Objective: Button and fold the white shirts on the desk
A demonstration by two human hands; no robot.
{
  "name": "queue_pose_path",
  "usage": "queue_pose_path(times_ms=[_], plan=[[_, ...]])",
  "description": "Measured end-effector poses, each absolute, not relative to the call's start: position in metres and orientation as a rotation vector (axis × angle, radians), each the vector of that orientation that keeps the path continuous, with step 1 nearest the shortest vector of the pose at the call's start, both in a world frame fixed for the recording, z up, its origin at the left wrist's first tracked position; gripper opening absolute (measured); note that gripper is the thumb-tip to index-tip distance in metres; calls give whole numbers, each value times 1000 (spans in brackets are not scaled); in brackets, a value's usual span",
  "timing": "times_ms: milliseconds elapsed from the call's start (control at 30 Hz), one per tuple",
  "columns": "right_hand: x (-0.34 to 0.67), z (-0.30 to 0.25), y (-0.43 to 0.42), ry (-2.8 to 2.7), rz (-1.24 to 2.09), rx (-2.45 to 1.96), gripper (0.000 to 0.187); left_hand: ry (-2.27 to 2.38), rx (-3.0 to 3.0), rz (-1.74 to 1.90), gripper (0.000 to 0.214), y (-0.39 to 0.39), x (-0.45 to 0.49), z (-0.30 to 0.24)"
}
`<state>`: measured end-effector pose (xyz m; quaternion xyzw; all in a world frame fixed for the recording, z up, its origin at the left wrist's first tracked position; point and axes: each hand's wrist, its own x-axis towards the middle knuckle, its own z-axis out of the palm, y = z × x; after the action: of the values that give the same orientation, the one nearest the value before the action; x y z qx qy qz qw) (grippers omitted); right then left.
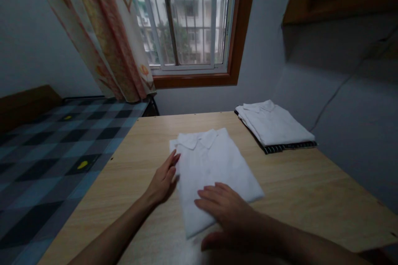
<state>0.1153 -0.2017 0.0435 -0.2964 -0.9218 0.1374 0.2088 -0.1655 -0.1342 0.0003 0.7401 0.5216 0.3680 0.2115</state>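
Observation:
A folded white collared shirt (pixel 214 161) lies on the wooden table (pixel 149 145), its collar toward the window. At the shirt's left edge is my left hand (pixel 163 178), fingers stretched out along the cloth and holding nothing. My right hand (pixel 225 213) is over the lower part of the shirt with its fingers extended and the thumb apart. Whether its palm presses on the cloth cannot be made out. Part of the shirt's lower edge is hidden behind this hand.
At the table's back right, a stack of folded white shirts (pixel 273 122) rests on a dark striped cloth (pixel 282 148) near the wall. A bed with a checked cover (pixel 81 149) stands to the left. Behind are a curtain (pixel 108 37) and a barred window (pixel 192 20); a wooden shelf (pixel 338 8) hangs upper right.

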Motion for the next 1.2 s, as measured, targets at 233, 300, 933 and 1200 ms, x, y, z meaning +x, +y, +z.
queue_pose_path(times_ms=[233, 300, 933, 1200], plan=[[107, 34, -131, -2574, 339, -1186, 69, 1552, 2265, 671, 76, -123, -163, -7], [113, 25, -108, -2588, 321, -1265, 68, 1539, 2365, 637, 70, -122, -156, -7], [79, 18, -25, -2124, 545, -1372, 15, 1858, 2237, 793, 10, -60, -74, 17], [70, 8, -26, -2191, 442, -1432, 4, 1866, 2235, 863, 16, -61, -78, 5]])
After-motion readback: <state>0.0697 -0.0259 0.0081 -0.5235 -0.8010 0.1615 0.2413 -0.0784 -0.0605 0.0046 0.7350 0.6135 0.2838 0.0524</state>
